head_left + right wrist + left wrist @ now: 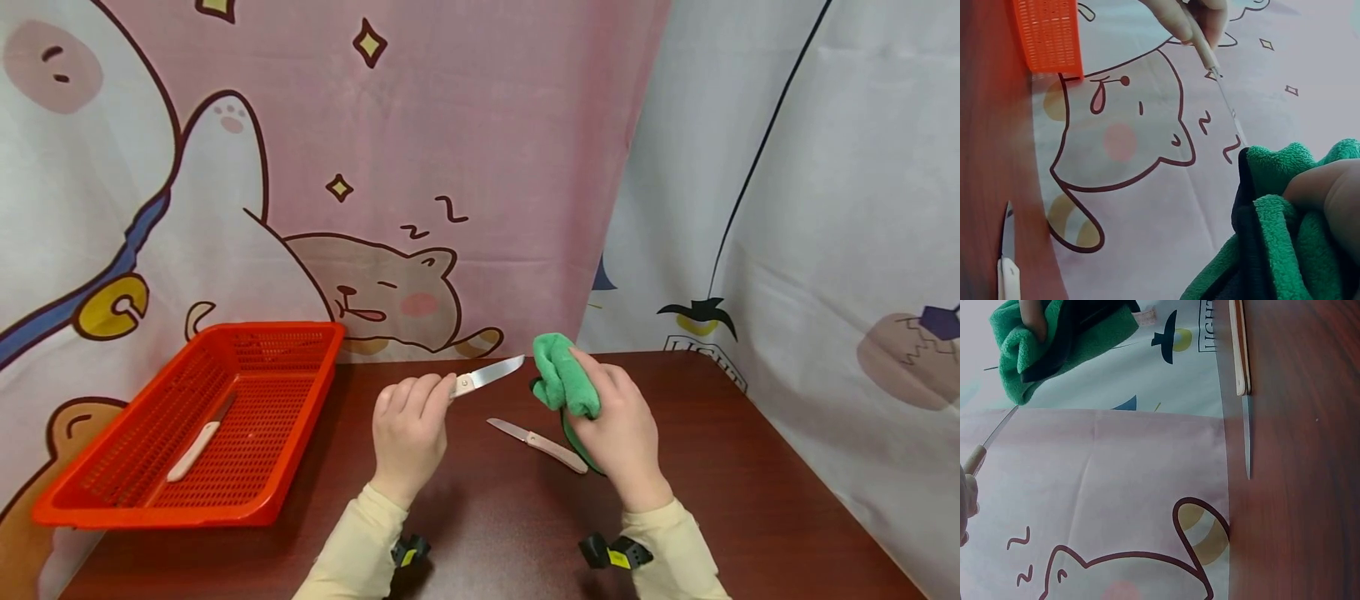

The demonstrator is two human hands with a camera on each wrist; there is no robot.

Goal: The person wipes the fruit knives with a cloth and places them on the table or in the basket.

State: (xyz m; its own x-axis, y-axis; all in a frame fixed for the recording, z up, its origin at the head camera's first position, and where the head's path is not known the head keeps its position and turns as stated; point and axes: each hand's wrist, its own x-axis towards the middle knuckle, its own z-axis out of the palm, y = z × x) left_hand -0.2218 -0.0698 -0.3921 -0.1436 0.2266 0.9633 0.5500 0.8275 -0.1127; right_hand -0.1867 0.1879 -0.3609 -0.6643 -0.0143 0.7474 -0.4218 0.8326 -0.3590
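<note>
In the head view my left hand (410,432) grips a small knife (491,372) by its pale handle, the blade pointing up and to the right. A bunched green cloth (564,379) with a dark underside is held in my right hand (618,429), close to the blade's tip. Both wrist views show the tip near the cloth's edge; whether they touch I cannot tell. Below the hands a second knife (557,452) with a pale handle lies on the table, its blade toward the left.
A red-orange plastic basket (303,425) stands at the left, with another pale-handled knife (197,448) lying in it. Hands and knives are over a dark brown wooden table (495,533). Printed cartoon curtains (480,150) hang behind it and along the right side.
</note>
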